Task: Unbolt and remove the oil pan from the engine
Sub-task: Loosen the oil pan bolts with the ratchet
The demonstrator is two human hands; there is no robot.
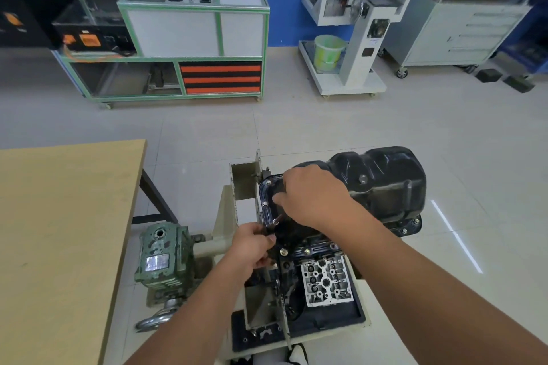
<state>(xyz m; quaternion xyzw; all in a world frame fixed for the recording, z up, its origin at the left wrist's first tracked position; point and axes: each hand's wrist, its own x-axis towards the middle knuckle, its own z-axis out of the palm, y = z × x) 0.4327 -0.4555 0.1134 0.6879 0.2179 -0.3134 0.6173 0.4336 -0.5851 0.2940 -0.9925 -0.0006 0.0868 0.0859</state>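
Both hands met at the near-left corner of the black oil pan (382,184), which sat bolted on top of the upturned engine (314,258), long axis running away to the right. Right hand (314,195) lay curled over the pan's left end; what it gripped, if anything, couldn't be made out. Left hand (252,246), just below, pinched a small tool w/ a metal tip (276,220) at a rim bolt, approx. at that corner.

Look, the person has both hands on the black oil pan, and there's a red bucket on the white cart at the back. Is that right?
Not quite: the head view shows the bucket on the white cart is light green, not red. Both the left hand and right hand are at the black oil pan.
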